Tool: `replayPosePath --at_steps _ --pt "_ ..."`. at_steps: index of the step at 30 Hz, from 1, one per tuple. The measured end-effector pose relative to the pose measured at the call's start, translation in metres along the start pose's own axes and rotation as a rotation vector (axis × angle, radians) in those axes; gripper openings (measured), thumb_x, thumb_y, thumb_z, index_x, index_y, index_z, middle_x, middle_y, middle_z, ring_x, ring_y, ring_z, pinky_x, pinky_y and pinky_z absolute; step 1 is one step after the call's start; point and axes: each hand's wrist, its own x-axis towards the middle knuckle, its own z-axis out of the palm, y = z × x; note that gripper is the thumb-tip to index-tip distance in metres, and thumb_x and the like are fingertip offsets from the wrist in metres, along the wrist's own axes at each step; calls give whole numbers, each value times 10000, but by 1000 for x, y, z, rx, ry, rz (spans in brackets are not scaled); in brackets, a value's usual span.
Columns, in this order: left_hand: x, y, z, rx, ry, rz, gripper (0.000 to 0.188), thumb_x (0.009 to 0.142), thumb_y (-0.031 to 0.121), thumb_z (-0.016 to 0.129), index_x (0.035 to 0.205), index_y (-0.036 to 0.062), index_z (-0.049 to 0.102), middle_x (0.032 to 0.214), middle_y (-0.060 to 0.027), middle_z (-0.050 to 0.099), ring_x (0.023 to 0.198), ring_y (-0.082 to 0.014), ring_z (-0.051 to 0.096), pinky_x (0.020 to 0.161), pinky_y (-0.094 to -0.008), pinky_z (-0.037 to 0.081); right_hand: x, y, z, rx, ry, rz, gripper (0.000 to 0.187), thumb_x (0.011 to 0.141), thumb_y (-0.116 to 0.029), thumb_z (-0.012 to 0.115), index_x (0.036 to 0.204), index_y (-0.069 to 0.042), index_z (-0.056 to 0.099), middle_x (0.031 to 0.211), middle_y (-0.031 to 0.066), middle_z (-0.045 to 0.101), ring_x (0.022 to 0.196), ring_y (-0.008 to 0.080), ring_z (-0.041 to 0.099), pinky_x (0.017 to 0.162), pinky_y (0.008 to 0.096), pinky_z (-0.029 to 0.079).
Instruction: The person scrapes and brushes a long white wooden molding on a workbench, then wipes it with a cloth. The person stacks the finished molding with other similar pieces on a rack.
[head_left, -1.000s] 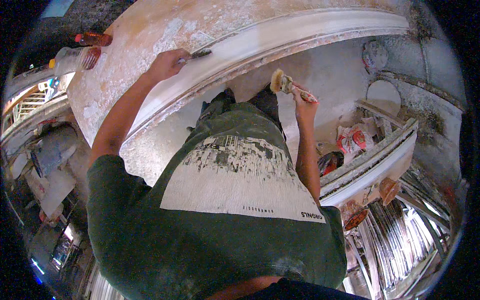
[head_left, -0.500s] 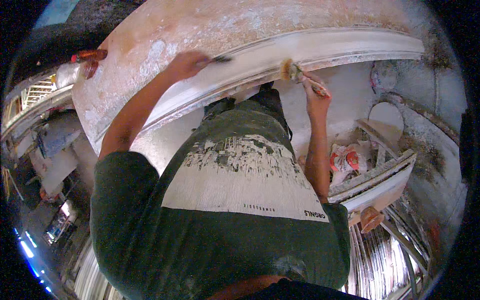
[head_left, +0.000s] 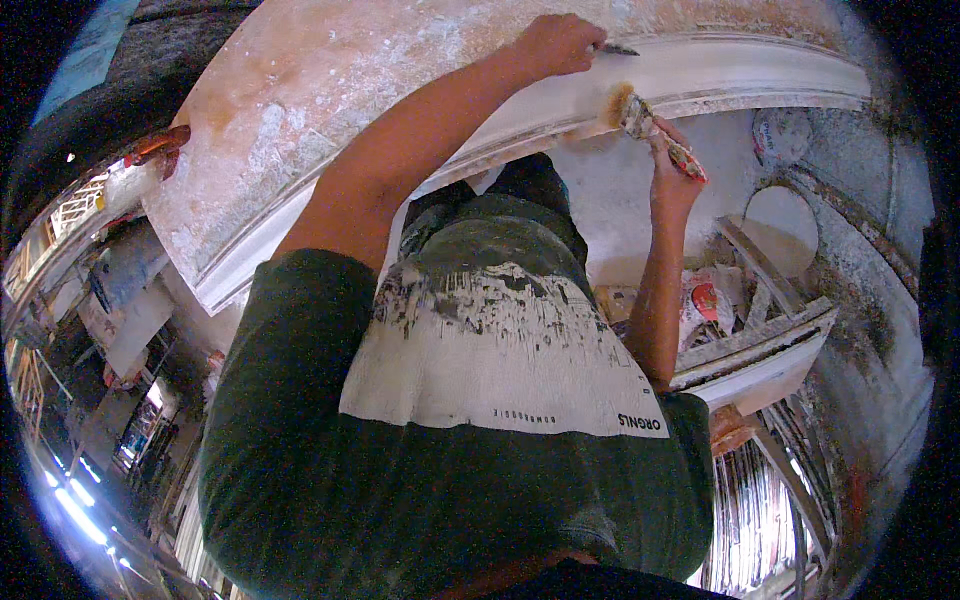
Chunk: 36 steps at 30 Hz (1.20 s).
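Note:
A long white plaster-like moulding (head_left: 760,78) with ridged edges lies along the near edge of a worn, stained tabletop (head_left: 310,100). My left hand (head_left: 562,45) reaches across over the moulding's far edge. It is closed on a small tool with a thin, dark, pointed blade (head_left: 622,49), perhaps a knife; the handle is hidden in the fist. My right hand (head_left: 676,180) grips the handle of a paintbrush (head_left: 636,118). The brush's tan bristles are over the moulding's near side, and I cannot tell whether they touch it.
At the lower right stands another moulded white length (head_left: 760,375) on a wooden frame, with white-and-red sacks (head_left: 705,305) behind it. A round pale disc (head_left: 782,232) leans nearby. An orange-red object (head_left: 155,147) sits off the table's left corner. Pale strips (head_left: 745,500) stand below right.
My left hand has swept right along the moulding with the dark-bladed tool. My right hand and the paintbrush have shifted slightly right and farther from me.

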Motion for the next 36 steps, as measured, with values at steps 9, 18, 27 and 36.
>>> replayPosePath --at_steps 9,18,27,36 --pt "-203 -74 -61 -49 -140 -151 259 836 226 623 1079 138 638 1041 -89 650 960 -289 625 820 -380 514 -11 26 -9 177 108 144 208 854 -111 653 1029 2 671 962 46 669 832 97 590 730 237 476" --pt "-46 -33 -15 35 -56 -52 348 758 265 612 1081 138 649 1016 -132 656 933 -316 627 827 -429 499 -10 17 -8 173 169 95 219 845 -107 661 1025 18 665 952 57 666 845 105 591 743 245 479" --pt "7 12 2 -90 78 -58 320 811 331 614 1034 106 657 1055 -157 646 992 -347 603 867 -458 483 -23 -8 14 84 88 27 222 847 -141 656 1021 -5 674 976 66 669 818 120 605 705 255 486" --pt "-404 -100 -109 -543 140 -775 230 792 137 714 989 36 652 949 -45 669 812 -115 575 726 -268 462 -58 -32 112 133 -206 -67 202 832 -99 670 1008 -2 682 922 42 671 806 99 597 725 233 478"
